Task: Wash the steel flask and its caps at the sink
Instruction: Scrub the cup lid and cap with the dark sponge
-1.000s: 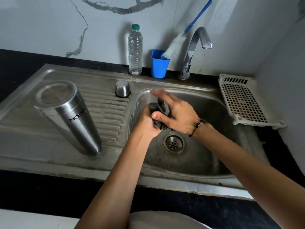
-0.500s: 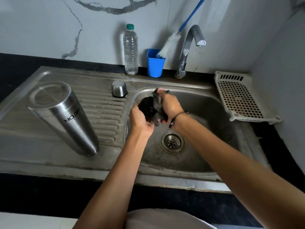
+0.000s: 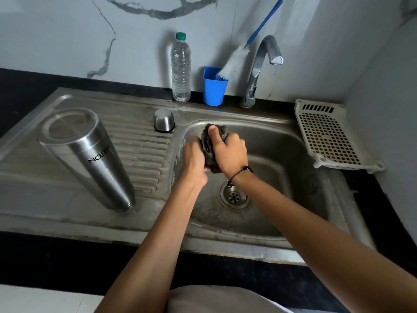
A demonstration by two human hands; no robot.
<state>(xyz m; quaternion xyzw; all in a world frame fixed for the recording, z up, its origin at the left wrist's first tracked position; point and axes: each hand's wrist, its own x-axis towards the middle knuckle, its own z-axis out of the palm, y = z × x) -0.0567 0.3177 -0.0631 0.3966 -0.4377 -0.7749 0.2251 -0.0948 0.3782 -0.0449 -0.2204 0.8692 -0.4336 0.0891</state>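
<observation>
The steel flask (image 3: pixel 90 159) stands upside down on the drainboard at the left. Behind it sits a small steel cap (image 3: pixel 164 120), mouth down. Over the left part of the sink basin, my right hand (image 3: pixel 230 152) grips a dark grey scrubbing cloth (image 3: pixel 208 145) and presses it against what my left hand (image 3: pixel 193 161) holds. My left hand's fingers are curled under the cloth. The black cap it holds is hidden by the cloth and both hands.
The tap (image 3: pixel 259 68) arches over the sink's (image 3: pixel 225 242) back edge; no water stream shows. A blue cup (image 3: pixel 213 89) with a bottle brush (image 3: pixel 232 62) and a clear water bottle (image 3: pixel 180 68) stand behind. A white slotted rack (image 3: pixel 327 134) lies right. The drain (image 3: pixel 234 196) is below my hands.
My right hand has turned the cloth around the black cap, which showed half a second ago and is now covered. Flask and steel cap have not moved.
</observation>
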